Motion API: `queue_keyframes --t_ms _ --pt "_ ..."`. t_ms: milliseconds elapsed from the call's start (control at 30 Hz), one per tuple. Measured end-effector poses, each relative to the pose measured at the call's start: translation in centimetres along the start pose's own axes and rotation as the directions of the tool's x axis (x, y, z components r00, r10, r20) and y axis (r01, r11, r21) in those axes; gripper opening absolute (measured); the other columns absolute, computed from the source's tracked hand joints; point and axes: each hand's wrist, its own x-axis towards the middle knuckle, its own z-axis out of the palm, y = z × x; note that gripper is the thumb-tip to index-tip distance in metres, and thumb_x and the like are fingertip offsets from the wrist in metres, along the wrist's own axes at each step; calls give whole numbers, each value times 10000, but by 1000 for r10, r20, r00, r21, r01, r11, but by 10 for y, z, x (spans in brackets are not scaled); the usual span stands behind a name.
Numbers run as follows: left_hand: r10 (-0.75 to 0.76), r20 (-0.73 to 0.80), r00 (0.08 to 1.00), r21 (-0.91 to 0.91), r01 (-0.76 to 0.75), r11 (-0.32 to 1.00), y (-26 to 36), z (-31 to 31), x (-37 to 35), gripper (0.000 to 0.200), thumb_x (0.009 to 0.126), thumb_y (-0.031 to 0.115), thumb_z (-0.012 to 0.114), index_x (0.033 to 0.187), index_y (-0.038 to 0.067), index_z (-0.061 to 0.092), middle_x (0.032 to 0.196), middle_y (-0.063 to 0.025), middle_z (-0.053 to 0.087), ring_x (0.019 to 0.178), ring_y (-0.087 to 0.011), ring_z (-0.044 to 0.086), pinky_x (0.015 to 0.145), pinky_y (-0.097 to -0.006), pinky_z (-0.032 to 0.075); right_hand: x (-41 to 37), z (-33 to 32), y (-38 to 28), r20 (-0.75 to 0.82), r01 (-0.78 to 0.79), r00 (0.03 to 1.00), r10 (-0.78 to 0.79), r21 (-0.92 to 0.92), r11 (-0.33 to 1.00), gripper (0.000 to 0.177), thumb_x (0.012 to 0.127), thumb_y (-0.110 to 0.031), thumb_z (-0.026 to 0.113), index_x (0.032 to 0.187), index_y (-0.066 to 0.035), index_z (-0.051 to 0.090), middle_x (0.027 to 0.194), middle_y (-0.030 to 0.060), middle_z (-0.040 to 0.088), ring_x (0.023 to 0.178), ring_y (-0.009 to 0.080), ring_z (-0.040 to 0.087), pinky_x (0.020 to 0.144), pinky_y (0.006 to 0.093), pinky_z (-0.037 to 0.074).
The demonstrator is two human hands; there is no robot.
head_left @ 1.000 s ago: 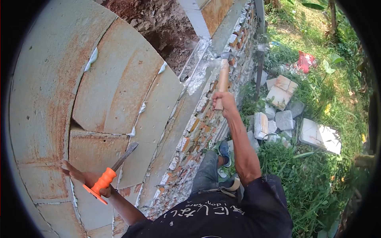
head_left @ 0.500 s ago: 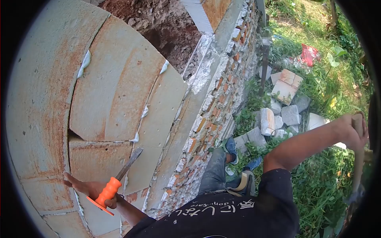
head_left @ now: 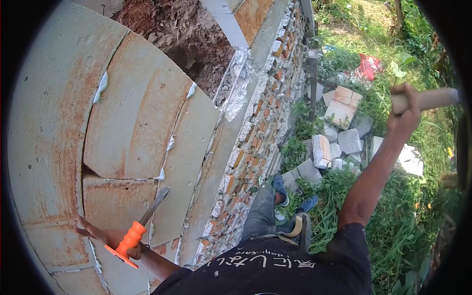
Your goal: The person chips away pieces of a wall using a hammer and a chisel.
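We had our hands well apart, each on its own tool. Our L hand (head_left: 114, 238) held the chisel (head_left: 132, 237) by its orange grip, thumb hooked round it, other fingers spread over the slabs (head_left: 140, 113). The blade slanted up and to the R, tip near a joint; we couldn't tell if it touched. Our R hand (head_left: 406, 109) was clamped round the hammer (head_left: 435, 99) by its wooden handle, raised over the grass (head_left: 388, 221) at the R; its head was lost in the dark edge of view.

White filler (head_left: 101, 87) sat in blobs along the slab joints, w/ reddish dirt (head_left: 194, 44) showing in a gap at the top. Rough brickwork (head_left: 255, 142) ran diagonally btwn the slabs and the grass. Broken blocks (head_left: 350, 141) lay piled in the grass, some tilted, w/ a red bag (head_left: 368, 67) just beyond. Our shoes (head_left: 279, 185) were beside the brickwork.
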Motion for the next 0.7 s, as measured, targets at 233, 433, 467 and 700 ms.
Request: queue_keyframes --t_ms 233,433,467,700 --pt "-64 44 997 100 59 993 11 0 3 929 758 751 225 1418 97 245 1442 -204 260 1368 -346 152 1094 -527 -21 58 -88 -10 -610 729 660 -439 378 570 174 714 -180 536 718 -6 549 708 111 563 699 254 587 679 289 482" --pt "57 45 997 -14 -57 998 2 -4 20 898 765 740 232 1423 129 244 1443 -206 257 1379 -331 112 1090 -526 -41 -250 75 274 131 -918 258 957 -274 285 122 694 -29 603 769 28 526 608 75 540 458 179 533 424 309 458" --pt "37 -10 999 -7 -37 999 6 5 16 897 765 739 233 1424 131 243 1443 -206 256 1380 -331 110 1089 -526 -40 -215 84 264 162 -893 299 940 -301 335 122 694 -29 603 769 28 526 608 75 540 458 179 533 424 309 458" --pt "8 79 997 14 -9 1000 10 -6 7 886 767 735 244 1430 147 232 1445 -204 252 1382 -333 94 1087 -532 -33 -36 12 48 63 -280 957 284 -61 958 173 687 57 613 818 44 502 661 105 527 533 200 546 534 326 490"
